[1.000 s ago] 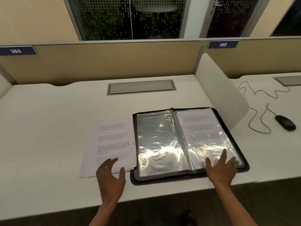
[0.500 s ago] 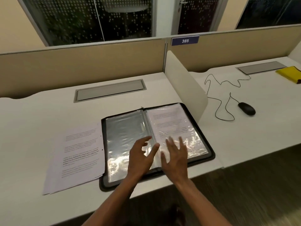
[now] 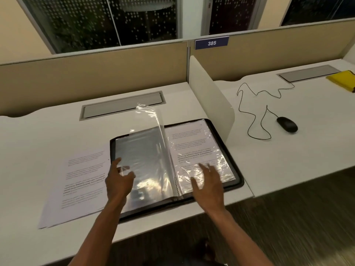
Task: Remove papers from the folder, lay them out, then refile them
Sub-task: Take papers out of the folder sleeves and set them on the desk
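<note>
sleeve (image 3: pixel 149 127) stands mid-turn, pinched by left hand (image 3: pixel 119 179) to reach next sheet; right hand (image 3: pixel 208 184) lies flat, fingers straight, steadying folder (image 3: pixel 237 181) pg.

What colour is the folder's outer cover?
Black; the folder's border shows clearly around the clear sleeves in the head view.

Warm dim light, sleeve glare, motion-blurred edges
</note>
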Action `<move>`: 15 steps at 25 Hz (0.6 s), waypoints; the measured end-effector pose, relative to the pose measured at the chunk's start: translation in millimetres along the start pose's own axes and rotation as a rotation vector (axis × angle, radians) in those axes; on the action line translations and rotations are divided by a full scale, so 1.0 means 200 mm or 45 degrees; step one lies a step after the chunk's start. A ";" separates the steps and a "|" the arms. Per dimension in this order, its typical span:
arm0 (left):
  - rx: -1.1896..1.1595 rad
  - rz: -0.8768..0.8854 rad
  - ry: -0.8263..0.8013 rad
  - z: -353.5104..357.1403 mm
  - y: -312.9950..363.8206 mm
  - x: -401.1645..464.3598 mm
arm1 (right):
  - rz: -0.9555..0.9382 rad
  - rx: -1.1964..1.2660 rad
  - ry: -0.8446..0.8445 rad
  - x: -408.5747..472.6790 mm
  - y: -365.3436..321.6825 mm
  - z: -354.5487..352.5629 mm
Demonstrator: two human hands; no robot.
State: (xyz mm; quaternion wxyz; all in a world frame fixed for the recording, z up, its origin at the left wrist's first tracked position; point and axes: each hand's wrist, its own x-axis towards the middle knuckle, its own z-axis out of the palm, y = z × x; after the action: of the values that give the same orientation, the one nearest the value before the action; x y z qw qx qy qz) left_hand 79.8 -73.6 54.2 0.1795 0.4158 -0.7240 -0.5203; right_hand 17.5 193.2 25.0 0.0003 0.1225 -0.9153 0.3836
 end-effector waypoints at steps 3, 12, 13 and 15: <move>0.170 -0.011 0.087 -0.03 -0.13 0.02 | 0.237 -0.569 -0.272 0.07 0.29 -0.07; 0.698 0.438 0.140 0.16 -0.18 -0.10 | -0.040 -0.243 -0.110 0.06 0.37 -0.01; 0.599 0.517 0.031 0.22 -0.16 -0.16 | -0.031 -0.034 -0.099 0.06 0.34 -0.02; 0.518 0.695 -0.264 0.37 -0.08 -0.32 | -0.025 0.295 -0.080 0.09 0.26 -0.05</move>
State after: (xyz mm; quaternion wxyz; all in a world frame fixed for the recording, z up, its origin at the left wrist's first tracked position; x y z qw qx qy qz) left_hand 74.2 19.6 21.4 0.1510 0.1793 -0.9115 -0.3378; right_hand -11.9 232.2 -3.3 -0.0389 0.1426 -0.8632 0.4828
